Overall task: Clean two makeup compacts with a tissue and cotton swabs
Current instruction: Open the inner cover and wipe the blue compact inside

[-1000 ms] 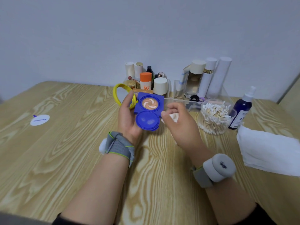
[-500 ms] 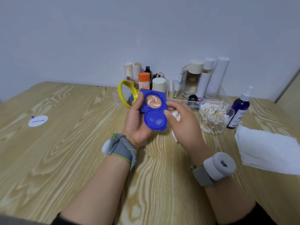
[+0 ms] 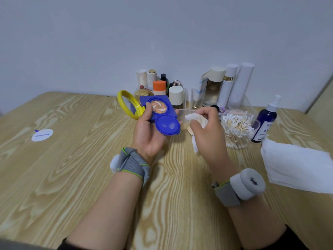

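My left grip (image 3: 148, 135) curls round the open compact (image 3: 159, 107); my right grip (image 3: 207, 136) pinches a tissue (image 3: 194, 118) just beside it, above the bench (image 3: 72, 177).

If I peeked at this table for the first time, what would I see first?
Your eye would jump to the open blue compact with its swirly peach makeup, held up by the left hand in the middle, above the wooden table. Right beside it, the right hand pinches a crumpled tissue. Just to the right of that hand sits a clear jar of cotton swabs.
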